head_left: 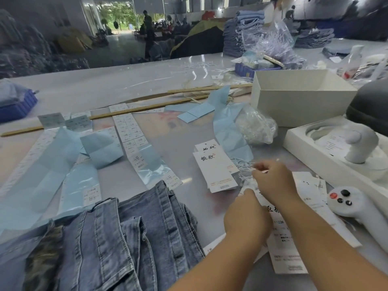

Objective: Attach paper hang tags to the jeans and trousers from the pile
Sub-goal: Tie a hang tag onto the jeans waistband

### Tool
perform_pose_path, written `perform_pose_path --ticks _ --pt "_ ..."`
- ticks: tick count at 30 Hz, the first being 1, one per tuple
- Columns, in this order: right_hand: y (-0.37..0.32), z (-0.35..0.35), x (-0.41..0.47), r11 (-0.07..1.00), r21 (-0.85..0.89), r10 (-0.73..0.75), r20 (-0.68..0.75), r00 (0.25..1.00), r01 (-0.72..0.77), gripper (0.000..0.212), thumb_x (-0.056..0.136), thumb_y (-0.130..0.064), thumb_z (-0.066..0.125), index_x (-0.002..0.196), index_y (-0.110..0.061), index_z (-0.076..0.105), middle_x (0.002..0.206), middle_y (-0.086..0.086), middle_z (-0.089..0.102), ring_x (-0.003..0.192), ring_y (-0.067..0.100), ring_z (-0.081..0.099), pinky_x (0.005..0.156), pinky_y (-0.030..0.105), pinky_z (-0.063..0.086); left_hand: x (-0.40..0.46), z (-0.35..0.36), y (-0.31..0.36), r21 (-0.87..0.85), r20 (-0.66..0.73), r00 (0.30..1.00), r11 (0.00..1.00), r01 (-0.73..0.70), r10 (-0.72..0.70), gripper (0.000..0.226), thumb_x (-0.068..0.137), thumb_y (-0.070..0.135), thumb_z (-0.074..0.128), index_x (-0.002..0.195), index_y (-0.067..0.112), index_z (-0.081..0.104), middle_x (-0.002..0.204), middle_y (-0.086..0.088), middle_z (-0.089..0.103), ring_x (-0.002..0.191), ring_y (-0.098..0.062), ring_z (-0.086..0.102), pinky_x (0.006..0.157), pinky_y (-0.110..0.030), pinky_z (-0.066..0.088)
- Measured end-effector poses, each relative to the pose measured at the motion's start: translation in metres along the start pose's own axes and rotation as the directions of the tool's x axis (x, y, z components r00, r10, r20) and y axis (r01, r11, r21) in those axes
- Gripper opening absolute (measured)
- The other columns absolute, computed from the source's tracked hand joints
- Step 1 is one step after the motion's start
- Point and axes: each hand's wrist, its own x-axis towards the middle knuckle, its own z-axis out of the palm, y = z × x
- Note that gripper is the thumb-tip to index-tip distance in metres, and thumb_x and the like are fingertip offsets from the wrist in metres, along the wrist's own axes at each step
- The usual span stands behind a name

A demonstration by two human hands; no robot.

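Two hands, left (246,219) gripping one hang tag (283,238), right (273,181) pinching white strings (244,165) (count unclear).

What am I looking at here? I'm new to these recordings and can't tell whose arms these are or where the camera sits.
There is no machine: a person works with bare hands, and the one picture comes from a wide-angle camera worn on their head, looking forward and down.

The left hand rests on a white paper hang tag; I cannot see whether it grips it. The right hand pinches thin white strings just beyond it.

On the table lie folded blue jeans near the person, a small stack of tags, long sticker strips on light blue backing, a white box, and a white handheld controller to the right.
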Motion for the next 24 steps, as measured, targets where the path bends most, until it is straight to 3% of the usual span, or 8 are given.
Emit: perform_pose_path --ticks 2,4,9,14,17,19,22,24 --pt "0.000 0.001 -0.007 0.998 -0.057 -0.034 -0.055 0.998 0.031 0.028 0.085 -0.008 0.063 0.112 -0.012 0.071 0.109 0.005 0.068 0.098 0.022 0.060 0.083 0.023 0.037 0.001 -0.003 0.000 -0.025 -0.002 1.000 1.000 0.006 -0.006 0.026 0.092 0.030 0.050 0.115 0.019 0.051 0.117 -0.007 0.062 0.109 -0.030 0.058 0.072 -0.035 0.039" --pt "-0.004 -0.001 -0.015 0.993 -0.065 -0.104 -0.089 0.991 0.098 0.027 0.085 -0.004 0.063 0.110 -0.011 0.070 0.110 0.007 0.065 0.096 0.020 0.056 0.082 0.022 0.035 0.000 -0.008 0.002 -0.024 -0.006 1.000 0.999 -0.023 0.023 0.026 0.090 0.029 0.048 0.114 0.021 0.054 0.113 -0.006 0.064 0.106 -0.030 0.060 0.069 -0.034 0.040" --pt "-0.017 -0.005 -0.047 0.981 0.114 -0.138 -0.165 0.977 0.158 0.018 0.086 0.000 0.060 0.089 -0.015 0.070 0.091 0.000 0.068 0.077 0.011 0.056 0.064 0.005 0.036 -0.002 -0.052 0.003 0.291 0.051 0.950 0.906 -0.308 0.307 0.025 0.087 0.020 0.051 0.108 0.021 0.063 0.102 -0.007 0.067 0.095 -0.032 0.064 0.064 -0.031 0.040" --pt "-0.046 0.010 -0.098 0.934 0.293 -0.247 0.108 0.963 0.206 0.015 0.089 -0.011 0.062 0.083 -0.023 0.069 0.073 -0.010 0.068 0.071 0.000 0.060 0.061 0.010 0.043 0.002 -0.152 -0.026 0.357 -0.146 0.934 0.897 -0.259 0.327 0.013 0.090 0.033 0.060 0.090 0.021 0.066 0.090 -0.001 0.068 0.084 -0.024 0.063 0.070 -0.032 0.051" --pt "-0.070 0.022 -0.122 0.918 0.321 -0.347 0.363 0.865 0.233 0.025 0.092 -0.027 0.061 0.070 -0.016 0.062 0.059 -0.006 0.057 0.056 0.003 0.048 0.056 0.024 0.037 -0.004 -0.212 -0.071 0.379 -0.274 0.941 0.921 -0.086 0.200 0.025 0.095 0.045 0.055 0.085 0.023 0.061 0.078 0.004 0.062 0.071 -0.018 0.058 0.060 -0.028 0.041" --pt "-0.085 0.028 -0.137 0.908 0.302 -0.406 0.473 0.782 0.289 0.044 0.095 -0.039 0.056 0.060 -0.015 0.045 0.052 -0.005 0.040 0.050 0.005 0.036 0.053 0.029 0.026 -0.014 -0.237 -0.112 0.390 -0.273 0.962 0.915 0.101 0.010 0.039 0.097 0.058 0.043 0.093 0.022 0.059 0.093 -0.002 0.065 0.083 -0.023 0.058 0.070 -0.033 0.043" --pt "-0.105 0.035 -0.158 0.889 0.268 -0.457 0.563 0.689 0.371 0.054 0.093 -0.053 0.050 0.058 -0.016 0.031 0.052 -0.001 0.028 0.048 0.009 0.029 0.052 0.032 0.019 -0.040 -0.242 -0.172 0.439 -0.096 0.959 0.853 0.282 -0.268 0.062 0.097 0.067 0.028 0.124 0.018 0.057 0.127 -0.010 0.060 0.114 -0.030 0.055 0.096 -0.039 0.042" --pt "-0.114 0.039 -0.169 0.892 0.156 -0.429 0.590 0.684 0.425 0.053 0.087 -0.062 0.052 0.059 -0.020 0.034 0.058 -0.004 0.034 0.055 0.007 0.033 0.053 0.030 0.022 -0.063 -0.230 -0.199 0.473 0.008 0.950 0.838 0.271 -0.312 0.068 0.093 0.075 0.024 0.121 0.023 0.058 0.131 -0.007 0.060 0.116 -0.027 0.055 0.099 -0.038 0.041"
